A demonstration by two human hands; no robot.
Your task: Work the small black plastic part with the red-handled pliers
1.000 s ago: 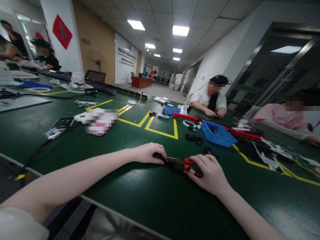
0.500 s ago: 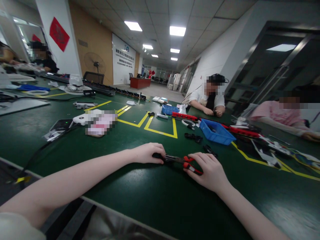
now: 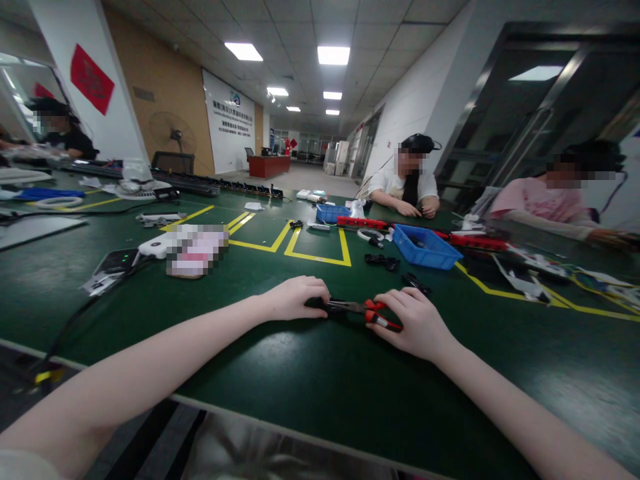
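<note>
My right hand is wrapped round the red-and-black handles of a pair of pliers, whose jaws point left. In my left hand a small black part is pinched between the fingers and thumb; its exact kind is too small to make out. The plier jaws meet this part just right of my left fingertips, though whether they grip it I cannot tell. Both hands are low over the green table. Past my right hand lie a black cable bundle and another dark bundle.
A blue bin stands beyond my right hand, with a smaller blue bin behind. On the left lie a phone, a white device and a black cable. Two people sit across the table at the right; another is far left.
The camera view has turned slightly right, so the room shifts left in the picture. Both hands keep their hold on the pliers and the black part, with little movement between them.
</note>
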